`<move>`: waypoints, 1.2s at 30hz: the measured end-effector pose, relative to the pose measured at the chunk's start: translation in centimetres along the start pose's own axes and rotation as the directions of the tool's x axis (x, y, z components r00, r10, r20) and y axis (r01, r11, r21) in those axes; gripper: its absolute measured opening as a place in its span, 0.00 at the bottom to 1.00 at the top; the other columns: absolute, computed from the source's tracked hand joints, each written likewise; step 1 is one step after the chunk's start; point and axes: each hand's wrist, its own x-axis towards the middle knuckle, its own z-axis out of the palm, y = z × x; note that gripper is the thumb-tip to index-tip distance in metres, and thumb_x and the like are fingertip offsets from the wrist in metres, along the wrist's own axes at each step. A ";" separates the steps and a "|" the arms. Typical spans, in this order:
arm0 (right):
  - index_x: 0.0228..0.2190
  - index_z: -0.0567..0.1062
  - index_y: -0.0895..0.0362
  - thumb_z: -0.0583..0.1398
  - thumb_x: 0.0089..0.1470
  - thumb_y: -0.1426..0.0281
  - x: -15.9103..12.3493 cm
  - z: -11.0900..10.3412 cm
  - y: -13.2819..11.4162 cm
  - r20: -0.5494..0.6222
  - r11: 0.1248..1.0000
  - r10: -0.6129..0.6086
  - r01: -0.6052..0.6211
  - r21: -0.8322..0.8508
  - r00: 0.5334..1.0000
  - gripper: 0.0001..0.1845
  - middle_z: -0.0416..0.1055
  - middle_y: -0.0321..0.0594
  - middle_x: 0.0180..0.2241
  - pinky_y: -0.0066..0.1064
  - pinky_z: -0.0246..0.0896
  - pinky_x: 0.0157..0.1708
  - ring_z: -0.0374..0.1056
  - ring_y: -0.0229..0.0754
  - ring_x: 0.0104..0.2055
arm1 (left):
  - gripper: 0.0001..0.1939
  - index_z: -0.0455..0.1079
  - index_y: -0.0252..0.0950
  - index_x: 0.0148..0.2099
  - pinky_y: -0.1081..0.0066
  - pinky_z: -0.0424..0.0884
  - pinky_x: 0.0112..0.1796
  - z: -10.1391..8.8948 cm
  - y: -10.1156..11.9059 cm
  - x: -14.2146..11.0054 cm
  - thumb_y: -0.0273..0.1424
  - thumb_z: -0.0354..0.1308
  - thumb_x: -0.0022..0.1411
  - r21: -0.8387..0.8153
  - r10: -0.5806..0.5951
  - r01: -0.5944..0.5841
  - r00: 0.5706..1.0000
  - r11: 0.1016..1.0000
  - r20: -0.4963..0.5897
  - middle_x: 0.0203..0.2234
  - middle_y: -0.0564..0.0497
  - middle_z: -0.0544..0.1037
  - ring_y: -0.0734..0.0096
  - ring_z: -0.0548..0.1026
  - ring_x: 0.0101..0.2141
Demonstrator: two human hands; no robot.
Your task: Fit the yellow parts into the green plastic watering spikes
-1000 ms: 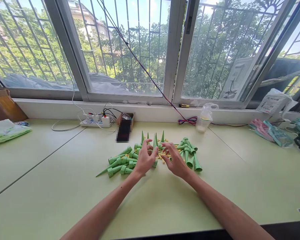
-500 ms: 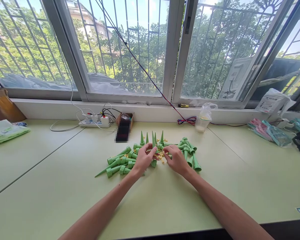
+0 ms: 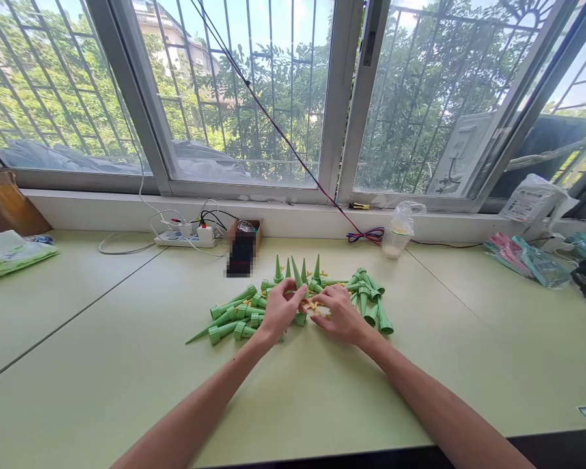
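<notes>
My left hand (image 3: 279,309) is closed around a green plant watering spike (image 3: 296,272), its pointed end up and tilted a little left; the fingers hide its lower part. My right hand (image 3: 339,311) is just to the right, fingers curled towards the left hand, with a small yellow plastic piece (image 3: 312,304) at the fingertips. Behind the hands, several green spikes (image 3: 317,268) stand point up. More green spikes lie heaped to the left (image 3: 222,319) and to the right (image 3: 383,319). Small yellow pieces are scattered between, partly covered by my right hand.
At the back of the pale green table (image 3: 293,404) are a power strip (image 3: 183,240) with cables, a small box (image 3: 254,234) behind a blurred dark item, and a plastic cup (image 3: 395,241). Plastic packets (image 3: 527,260) lie far right; a green-white packet (image 3: 17,254) lies left.
My right hand has moved slightly left, closer to my left hand, its fingers now lower over the yellow pieces. The spike in my left hand has tipped leftwards.
</notes>
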 end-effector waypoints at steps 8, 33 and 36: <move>0.43 0.76 0.53 0.64 0.55 0.68 -0.2 -0.1 -0.4 0.060 0.999 -0.015 0.018 -0.050 0.998 0.12 0.68 0.45 0.41 0.44 0.58 0.48 0.60 0.50 0.46 | 0.17 0.63 0.36 0.29 0.79 0.56 0.13 -0.1 0.1 0.0 0.43 0.63 0.54 0.067 -0.010 0.011 1.000 0.998 -0.006 0.15 0.59 0.65 0.81 0.61 0.14; 0.34 0.74 0.58 0.58 0.58 0.75 -0.1 0.9 -1.1 0.001 0.990 0.034 -0.033 -0.134 0.999 0.03 0.67 0.48 0.41 0.42 0.59 0.47 0.59 0.50 0.46 | 0.15 0.64 0.35 0.36 0.79 0.60 0.13 0.1 -0.7 0.1 0.40 0.62 0.55 0.032 0.010 -0.011 0.999 0.999 0.036 0.25 0.53 0.72 0.79 0.66 0.17; 0.33 0.73 0.58 0.58 0.58 0.77 0.0 1.1 -1.1 -0.007 0.990 0.024 -0.025 -0.136 1.000 0.04 0.68 0.47 0.41 0.43 0.60 0.47 0.60 0.50 0.45 | 0.14 0.64 0.36 0.37 0.79 0.60 0.12 0.1 -0.9 0.1 0.39 0.61 0.56 0.048 0.023 -0.025 0.999 0.999 0.044 0.24 0.55 0.71 0.79 0.66 0.16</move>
